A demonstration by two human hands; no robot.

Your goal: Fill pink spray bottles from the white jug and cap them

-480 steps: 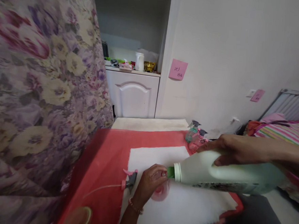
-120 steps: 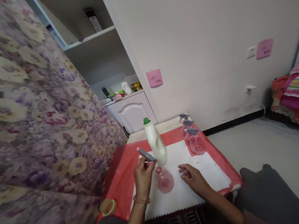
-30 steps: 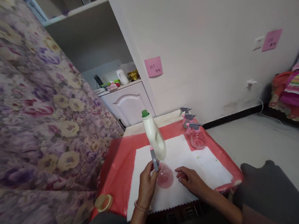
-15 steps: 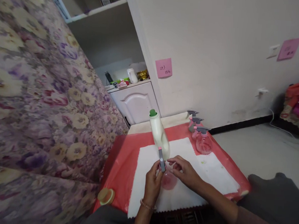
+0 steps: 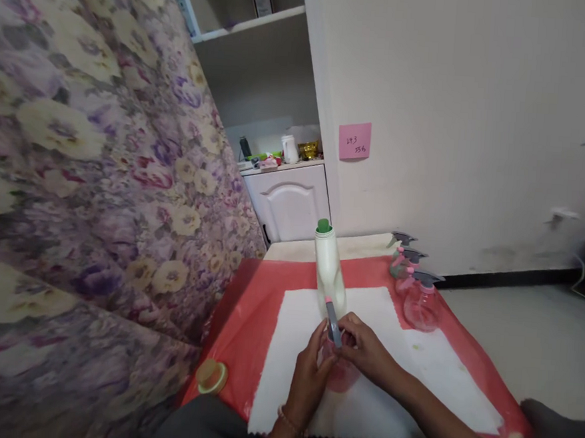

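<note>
spreading beneath everything, the red cover [image 5: 250, 316] bears a white cloth [image 5: 285, 365], probably laid to catch drips. just beyond my work, the pale jug [image 5: 327, 265] stands upright, clear of my elbows, i'd guess. my left hand [image 5: 311, 368] and right hand [image 5: 371, 351] meet over the pink bottle [image 5: 342, 377] on the cloth, fingers closed on the spray head [image 5: 333, 323] from both sides, likely for straightness; whether it's seated, i can't tell.

Here we are: my left fingers [image 5: 318, 341] grip the grey spray head [image 5: 333, 323], right fingers [image 5: 354, 327] up against it, right over the pink bottle [image 5: 342, 378]! Pale jug [image 5: 326, 258] upright just behind, sprayers [image 5: 422, 309] lining the red counter [image 5: 250, 316].
</note>
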